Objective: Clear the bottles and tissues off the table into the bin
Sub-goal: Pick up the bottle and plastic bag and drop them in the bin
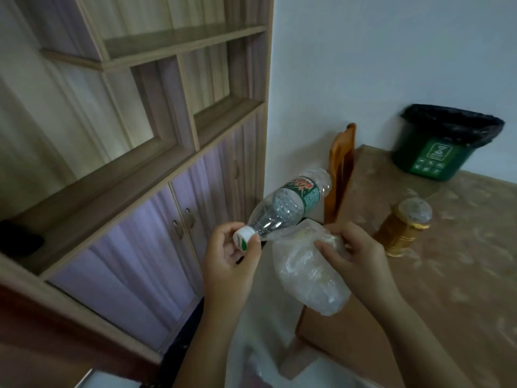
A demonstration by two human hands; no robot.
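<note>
My left hand grips the white cap end of a clear plastic bottle with a green and red label; the bottle points up and to the right, off the table's left edge. My right hand holds a clear crumpled plastic bag or wrapper with something pale inside. A bottle of amber liquid stands on the table just right of my right hand. The green bin, lined with a black bag, sits on the table's far corner against the wall.
A wooden chair back rises at the table's left edge, close behind the clear bottle. A tall wooden shelf unit with cupboard doors fills the left side. A white wall stands behind the table.
</note>
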